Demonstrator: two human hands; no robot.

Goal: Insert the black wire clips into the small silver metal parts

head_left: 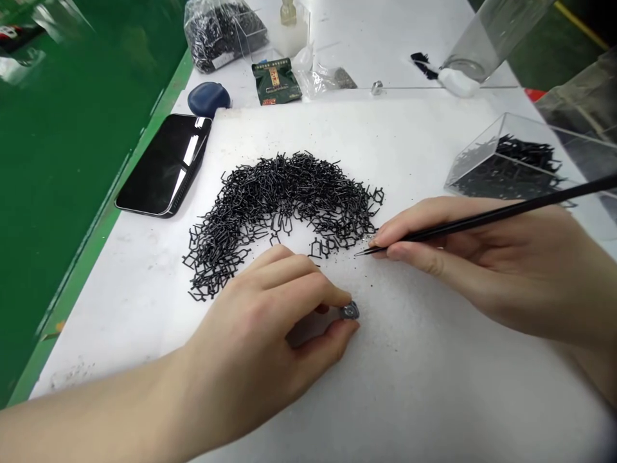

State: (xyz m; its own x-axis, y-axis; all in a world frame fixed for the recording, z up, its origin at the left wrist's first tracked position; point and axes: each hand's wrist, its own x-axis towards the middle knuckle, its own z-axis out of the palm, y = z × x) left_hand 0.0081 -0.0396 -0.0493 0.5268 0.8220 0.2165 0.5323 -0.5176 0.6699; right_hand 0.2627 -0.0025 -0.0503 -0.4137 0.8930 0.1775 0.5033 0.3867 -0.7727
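My left hand (270, 321) rests low over the white work surface. Its thumb and forefinger pinch a small dark grey metal piece (350, 310). In my right hand (486, 263), gripped like a pen, are slim black tweezers (463, 225). Their fine tip hovers at or just above the surface, near tiny loose specks; I see nothing clearly held in it. Beyond both hands lies a curved heap of small black bent-wire parts (289, 186), with single pieces spread along its inner edge. Fingers of my left hand partly hide the open side of the heap.
A smartphone (166, 164) and a dark blue rounded case (209, 98) lie left. Behind are a bag of black parts (222, 32), a green packet (276, 81) and a small metal nut (376, 87). On the right stand a clear box (511, 161) of black parts and a clear cylinder (491, 38).
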